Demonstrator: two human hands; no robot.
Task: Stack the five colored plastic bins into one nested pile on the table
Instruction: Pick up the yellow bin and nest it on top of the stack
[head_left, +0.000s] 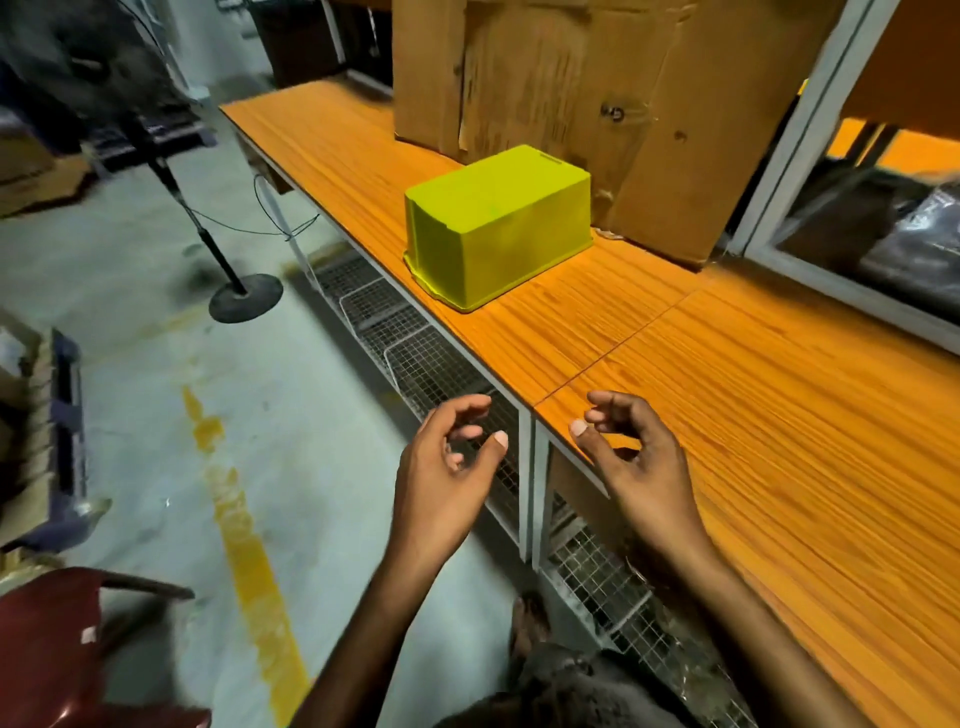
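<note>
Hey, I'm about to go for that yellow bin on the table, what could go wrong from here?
1. The yellow bin sits upside down close to the open edge of the table; a careless push might send it onto the floor.
2. The cardboard stands right behind it, so reaching round the far side may snag.
3. No other bins show; nesting upright ones may need this one flipped first.
</note>
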